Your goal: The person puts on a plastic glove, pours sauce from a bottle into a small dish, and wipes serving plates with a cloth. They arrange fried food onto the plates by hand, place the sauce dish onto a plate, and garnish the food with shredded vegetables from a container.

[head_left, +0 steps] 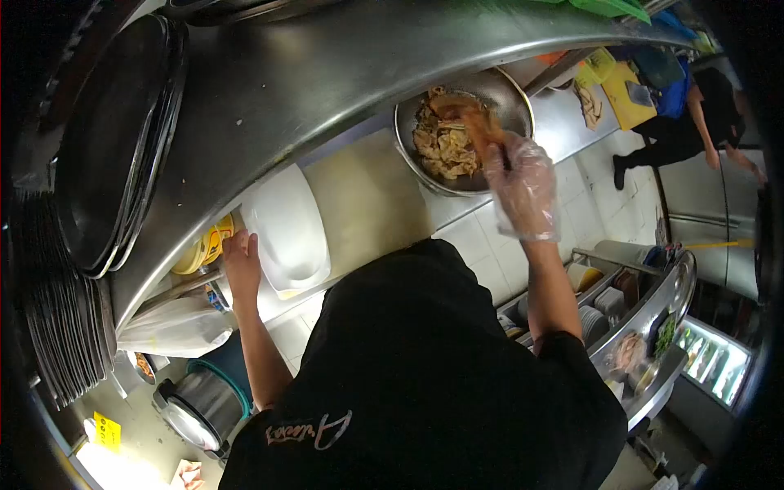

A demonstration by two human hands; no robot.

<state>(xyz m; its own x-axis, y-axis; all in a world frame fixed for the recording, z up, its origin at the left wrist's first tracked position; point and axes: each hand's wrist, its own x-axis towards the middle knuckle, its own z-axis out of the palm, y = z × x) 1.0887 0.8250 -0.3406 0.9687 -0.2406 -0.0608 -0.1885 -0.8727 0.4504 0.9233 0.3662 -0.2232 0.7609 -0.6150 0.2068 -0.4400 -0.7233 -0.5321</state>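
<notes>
My right hand [523,184], in a clear plastic glove, is closed on some reddish-brown meat [483,126], smeared by motion. It is over a metal mesh strainer [516,102] that contains cooked meat pieces [445,147]. My left hand [241,260] is bare, its thumb and fingers apart. It lies between a yellow tub [214,243] and the left edge of a long white plate [286,224]; whether it touches either is unclear. A beige cutting board [367,200] fills the space between plate and strainer.
Above the work surface runs a steel shelf [310,69], with dark oval trays [110,139] at its left. A white bag [175,327] and a rice cooker [200,408] are lower left. Behind my right arm stands a rack with containers [608,302]. Another person [714,114] is at far right.
</notes>
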